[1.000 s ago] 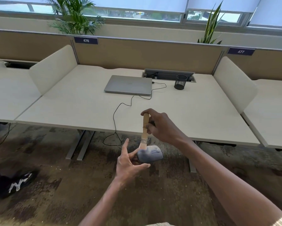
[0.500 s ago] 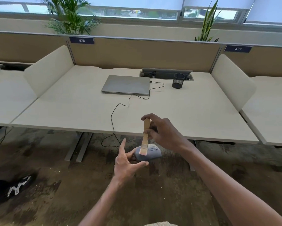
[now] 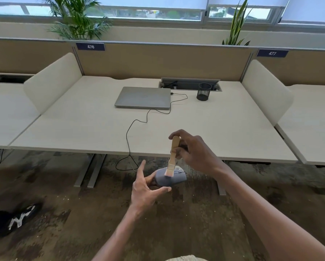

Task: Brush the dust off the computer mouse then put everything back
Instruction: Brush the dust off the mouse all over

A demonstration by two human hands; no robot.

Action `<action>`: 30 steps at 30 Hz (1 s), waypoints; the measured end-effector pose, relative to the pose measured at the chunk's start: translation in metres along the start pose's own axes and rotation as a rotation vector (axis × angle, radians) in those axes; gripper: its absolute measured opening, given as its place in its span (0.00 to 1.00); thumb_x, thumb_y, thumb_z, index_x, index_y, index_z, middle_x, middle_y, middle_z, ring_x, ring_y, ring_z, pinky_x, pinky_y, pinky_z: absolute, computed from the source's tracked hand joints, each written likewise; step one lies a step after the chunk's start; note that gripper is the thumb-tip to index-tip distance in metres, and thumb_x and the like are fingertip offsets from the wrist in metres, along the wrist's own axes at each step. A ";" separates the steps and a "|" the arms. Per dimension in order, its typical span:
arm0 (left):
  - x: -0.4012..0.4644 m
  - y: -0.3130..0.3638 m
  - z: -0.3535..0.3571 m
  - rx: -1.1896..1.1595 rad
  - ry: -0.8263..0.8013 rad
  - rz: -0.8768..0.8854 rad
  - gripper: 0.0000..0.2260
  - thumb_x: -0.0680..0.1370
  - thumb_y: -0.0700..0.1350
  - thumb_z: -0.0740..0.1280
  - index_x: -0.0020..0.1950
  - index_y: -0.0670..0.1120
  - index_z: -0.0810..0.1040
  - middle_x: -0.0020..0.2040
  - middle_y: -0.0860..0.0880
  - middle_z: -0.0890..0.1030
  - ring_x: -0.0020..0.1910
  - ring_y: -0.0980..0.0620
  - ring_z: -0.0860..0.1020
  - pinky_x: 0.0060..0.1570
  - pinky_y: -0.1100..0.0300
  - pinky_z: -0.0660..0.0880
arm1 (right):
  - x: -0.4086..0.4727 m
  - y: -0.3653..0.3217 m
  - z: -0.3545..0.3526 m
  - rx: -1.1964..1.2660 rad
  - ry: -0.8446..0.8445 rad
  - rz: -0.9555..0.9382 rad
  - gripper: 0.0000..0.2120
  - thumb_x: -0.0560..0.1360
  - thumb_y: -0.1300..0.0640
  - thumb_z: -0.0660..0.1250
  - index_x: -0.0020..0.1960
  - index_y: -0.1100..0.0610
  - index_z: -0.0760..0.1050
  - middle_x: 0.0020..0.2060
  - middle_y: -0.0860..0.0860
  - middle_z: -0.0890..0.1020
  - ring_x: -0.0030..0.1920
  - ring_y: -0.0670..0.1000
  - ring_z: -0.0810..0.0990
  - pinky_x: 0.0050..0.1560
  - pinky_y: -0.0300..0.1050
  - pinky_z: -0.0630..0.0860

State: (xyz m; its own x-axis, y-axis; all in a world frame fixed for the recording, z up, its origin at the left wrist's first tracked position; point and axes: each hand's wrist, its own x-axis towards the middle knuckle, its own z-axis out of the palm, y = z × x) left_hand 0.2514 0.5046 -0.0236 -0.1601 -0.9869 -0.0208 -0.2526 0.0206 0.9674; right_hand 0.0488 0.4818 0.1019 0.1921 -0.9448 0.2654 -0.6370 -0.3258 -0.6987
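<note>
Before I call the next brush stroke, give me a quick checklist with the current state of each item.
1. Mouse secured in the left hand: ok, fingers wrap its near end, held above the floor, off the desk.
2. Brush gripped by the right hand: ok, held by the wooden handle.
3. Bristles on the mouse: ok, they meet its top surface.
4. Dust fully removed: cannot tell, too small to see.
5. Place to put things back: ok, bare desk in front of the closed laptop.
6. Cable away from the hands: ok, it hangs off the desk edge to their left.
</note>
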 end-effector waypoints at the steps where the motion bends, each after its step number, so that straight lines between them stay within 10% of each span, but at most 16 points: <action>1: 0.000 0.000 0.000 -0.004 -0.005 0.005 0.61 0.60 0.53 0.85 0.83 0.48 0.51 0.64 0.44 0.83 0.52 0.75 0.78 0.55 0.78 0.72 | 0.000 0.001 0.000 -0.015 -0.004 0.009 0.17 0.78 0.68 0.68 0.61 0.51 0.72 0.41 0.53 0.84 0.41 0.48 0.86 0.45 0.48 0.84; 17: -0.004 0.002 -0.004 0.010 -0.038 0.033 0.59 0.62 0.46 0.86 0.83 0.49 0.51 0.65 0.44 0.82 0.53 0.77 0.77 0.55 0.78 0.72 | 0.032 -0.003 0.017 -0.050 0.021 0.156 0.25 0.79 0.65 0.67 0.75 0.60 0.67 0.42 0.58 0.84 0.39 0.54 0.85 0.45 0.49 0.85; 24: -0.011 0.003 -0.005 0.027 -0.028 0.046 0.58 0.63 0.44 0.85 0.83 0.50 0.51 0.61 0.44 0.84 0.62 0.54 0.83 0.66 0.50 0.77 | 0.033 0.014 0.011 -0.135 0.008 0.322 0.26 0.79 0.64 0.66 0.75 0.61 0.65 0.46 0.61 0.84 0.38 0.55 0.85 0.43 0.47 0.83; 30: -0.012 -0.003 -0.009 0.020 -0.034 0.052 0.52 0.63 0.45 0.86 0.80 0.52 0.59 0.58 0.56 0.83 0.54 0.72 0.80 0.57 0.71 0.76 | 0.026 0.017 0.008 -0.005 0.087 0.284 0.24 0.79 0.64 0.67 0.74 0.60 0.67 0.41 0.56 0.84 0.35 0.49 0.86 0.45 0.47 0.85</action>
State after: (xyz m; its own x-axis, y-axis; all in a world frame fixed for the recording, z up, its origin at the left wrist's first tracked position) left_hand 0.2629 0.5146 -0.0239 -0.2058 -0.9784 0.0207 -0.2620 0.0755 0.9621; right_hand 0.0492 0.4514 0.0917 -0.0592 -0.9915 0.1158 -0.6595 -0.0483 -0.7502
